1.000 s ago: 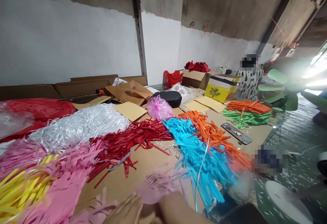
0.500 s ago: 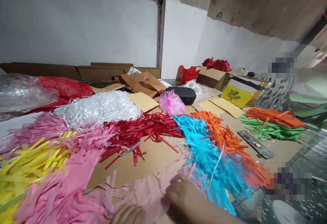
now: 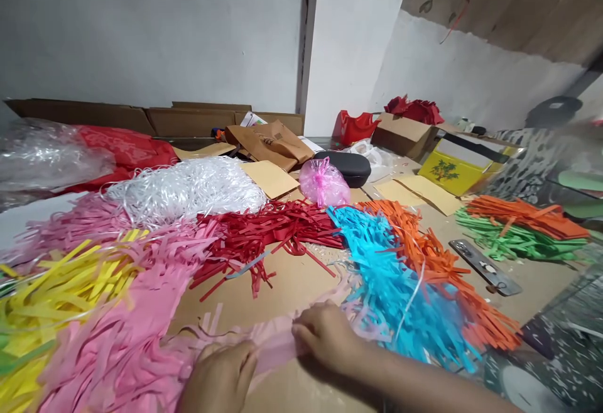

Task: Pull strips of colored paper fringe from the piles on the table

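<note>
Cardboard-covered table [image 3: 287, 287], shredded paper heaps. Left hand [image 3: 221, 378] and right hand [image 3: 327, 337], side by side, each pinch one pale pink fringed strip [image 3: 276, 341]; blue shreds [image 3: 400, 287] beyond right hand.

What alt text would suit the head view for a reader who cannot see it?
Two hands, the left hand and right hand, pinch a strip of pale pink fringed paper on a brown table. Around it lie heaps of cut paper: pink, yellow, red, blue and orange, with white shreds behind.
</note>
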{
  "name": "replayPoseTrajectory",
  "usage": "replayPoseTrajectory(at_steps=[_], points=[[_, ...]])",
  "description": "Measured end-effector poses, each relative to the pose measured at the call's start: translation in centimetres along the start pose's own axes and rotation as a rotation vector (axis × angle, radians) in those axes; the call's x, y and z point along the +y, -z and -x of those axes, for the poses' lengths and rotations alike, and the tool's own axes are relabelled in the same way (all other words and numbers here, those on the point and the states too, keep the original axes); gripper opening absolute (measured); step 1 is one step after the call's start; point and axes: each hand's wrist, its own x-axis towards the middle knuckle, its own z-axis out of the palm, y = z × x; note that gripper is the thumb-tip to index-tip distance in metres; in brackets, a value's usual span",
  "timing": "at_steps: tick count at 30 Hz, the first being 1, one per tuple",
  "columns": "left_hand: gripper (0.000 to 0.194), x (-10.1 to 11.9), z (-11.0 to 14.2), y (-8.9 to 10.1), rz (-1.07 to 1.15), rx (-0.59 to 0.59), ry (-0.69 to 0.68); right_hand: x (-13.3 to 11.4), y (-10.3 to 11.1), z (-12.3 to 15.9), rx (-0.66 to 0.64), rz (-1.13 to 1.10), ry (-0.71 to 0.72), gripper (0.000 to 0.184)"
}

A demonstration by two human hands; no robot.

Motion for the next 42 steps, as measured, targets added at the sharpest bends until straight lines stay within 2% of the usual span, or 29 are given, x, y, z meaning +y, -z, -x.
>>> replayPoseTrajectory(at_steps=[1, 3, 9, 18, 22, 23, 25, 28, 30, 33, 36, 37, 40, 41, 42], points=[[0.038, 0.5, -0.7, 0.8, 0.01, -0.083, 0.088, -0.2, 0.1, -0.4, 0.017, 0.041, -0.03, 0.021], [0.035, 1.2, -2.0, 2.0, 0.012, -0.162, 0.17, -0.5, 0.2, -1.1, 0.035, 0.078, -0.058, 0.02], [0.034, 1.5, -3.7, 2.9, -0.021, -0.206, 0.191, -0.5, 0.1, -1.8, 0.035, 0.14, -0.107, 0.022], [0.034, 1.3, -4.3, 3.2, -0.055, -0.225, 0.165, -0.4, -0.2, -2.2, 0.028, 0.206, -0.114, 0.022], [0.024, 1.4, -4.3, 3.6, -0.112, -0.13, 0.074, -0.6, 0.9, -2.1, 0.066, 0.279, -0.12, 0.021], [0.023, 1.4, -4.3, 3.6, -0.127, -0.099, 0.019, -0.6, 1.1, -1.7, 0.08, 0.3, -0.092, 0.026], [0.024, 1.4, -4.4, 3.4, -0.147, -0.082, -0.122, -0.6, 1.3, -0.8, 0.092, 0.352, 0.097, 0.033], [0.024, 1.3, -4.2, 3.1, -0.154, -0.145, -0.3, 0.2, 0.5, 0.3, 0.122, 0.426, 0.468, 0.016], [0.018, 1.3, -3.7, 2.9, -0.172, -0.151, -0.349, 1.0, 0.0, 0.4, 0.163, 0.421, 0.528, 0.012], [0.024, 1.3, -2.4, 2.6, -0.248, -0.063, -0.338, 2.1, 0.4, -0.2, 0.149, 0.3, 0.431, 0.011], [0.018, 1.1, -1.8, 2.0, -0.285, 0.069, -0.326, 1.9, 1.5, -0.5, 0.104, 0.211, 0.348, 0.01], [0.015, 1.0, -1.7, 1.7, -0.278, 0.114, -0.33, 1.6, 1.7, -0.4, 0.111, 0.199, 0.348, 0.013], [0.015, 0.3, -1.9, 0.7, -0.264, 0.231, -0.362, 0.3, 1.2, 0.2, 0.159, 0.216, 0.42, 0.039], [0.015, 0.1, -1.9, 0.3, -0.27, 0.259, -0.376, 0.0, 0.7, 0.3, 0.168, 0.243, 0.438, 0.04], [0.015, -0.3, -1.9, -0.1, -0.275, 0.286, -0.399, -0.2, 0.1, 0.4, 0.171, 0.277, 0.437, 0.034]])
